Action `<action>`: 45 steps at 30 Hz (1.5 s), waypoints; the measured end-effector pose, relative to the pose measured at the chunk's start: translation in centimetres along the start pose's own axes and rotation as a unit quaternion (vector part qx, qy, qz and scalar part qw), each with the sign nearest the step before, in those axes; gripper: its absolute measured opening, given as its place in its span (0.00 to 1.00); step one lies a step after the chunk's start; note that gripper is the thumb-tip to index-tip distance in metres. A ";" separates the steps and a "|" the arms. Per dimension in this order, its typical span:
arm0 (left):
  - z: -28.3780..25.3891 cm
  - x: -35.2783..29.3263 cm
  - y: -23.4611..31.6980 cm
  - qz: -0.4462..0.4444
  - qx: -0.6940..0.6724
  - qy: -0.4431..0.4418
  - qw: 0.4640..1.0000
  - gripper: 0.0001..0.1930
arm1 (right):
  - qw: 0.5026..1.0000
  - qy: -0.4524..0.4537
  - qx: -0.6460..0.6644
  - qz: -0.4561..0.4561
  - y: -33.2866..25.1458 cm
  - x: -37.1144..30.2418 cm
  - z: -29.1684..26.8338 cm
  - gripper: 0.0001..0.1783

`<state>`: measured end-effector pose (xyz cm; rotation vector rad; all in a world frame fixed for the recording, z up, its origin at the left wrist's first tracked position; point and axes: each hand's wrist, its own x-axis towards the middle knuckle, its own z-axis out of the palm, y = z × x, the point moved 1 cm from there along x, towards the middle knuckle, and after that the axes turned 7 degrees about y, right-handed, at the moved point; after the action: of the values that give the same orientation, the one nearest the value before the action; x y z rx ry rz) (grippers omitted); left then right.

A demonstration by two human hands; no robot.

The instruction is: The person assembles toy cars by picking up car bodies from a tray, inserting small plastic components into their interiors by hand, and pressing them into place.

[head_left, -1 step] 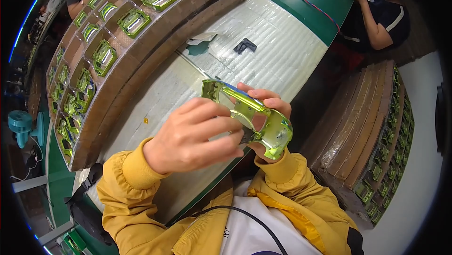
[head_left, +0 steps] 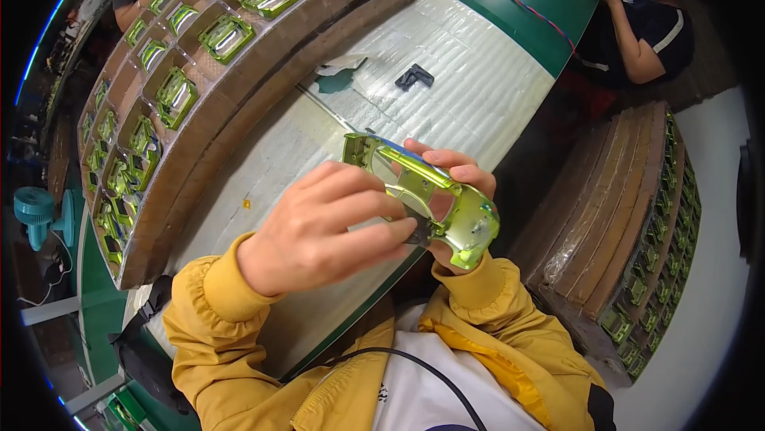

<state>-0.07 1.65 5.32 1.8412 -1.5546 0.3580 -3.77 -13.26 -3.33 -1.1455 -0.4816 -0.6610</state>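
Note:
A shiny translucent-green plastic shell (head_left: pixel 470 228) with round openings is held up in front of me, over the bench. My right hand (head_left: pixel 466 172) grips it from behind and the far side, with fingertips showing over its upper edge. My left hand (head_left: pixel 323 228) is closed at the shell's near side. Its thumb and fingers press a small dark plastic piece (head_left: pixel 420 226) against the inside of the shell; the thumb and most of that piece are hidden. Another black angular plastic part (head_left: pixel 414 76) lies on the bench beyond my hands.
A cardboard tray (head_left: pixel 263 52) with cells of green shells stands at the left. Stacked trays (head_left: pixel 590 216) with similar parts are at the right. A co-worker (head_left: pixel 645 25) sits at the far right, and another person's arm shows at upper left. A teal fan (head_left: pixel 36 206) stands far left.
The green shell and my right hand have shifted very slightly right. The fingers of my left hand have moved a little against the dark piece.

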 end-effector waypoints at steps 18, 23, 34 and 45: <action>-1.5 0.5 -0.1 -0.114 -0.075 0.058 0.989 0.12 | 0.982 0.059 0.116 0.134 -1.5 0.5 0.7 0.43; -1.5 0.0 -1.0 -0.222 -0.036 0.150 0.963 0.13 | 0.945 0.132 0.138 0.268 -1.5 -0.7 0.9 0.45; 0.8 -0.2 -0.3 -0.327 -0.070 0.158 0.929 0.07 | 0.960 0.100 0.008 0.262 -2.0 -0.6 2.0 0.42; 1.2 -0.4 -0.4 -0.365 -0.040 0.165 0.916 0.07 | 0.951 0.097 -0.068 0.285 -2.1 -1.0 3.0 0.43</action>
<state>-0.06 1.19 4.10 2.0150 -0.5777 0.2264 -5.99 -10.77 -1.55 -1.2596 0.0740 -0.2967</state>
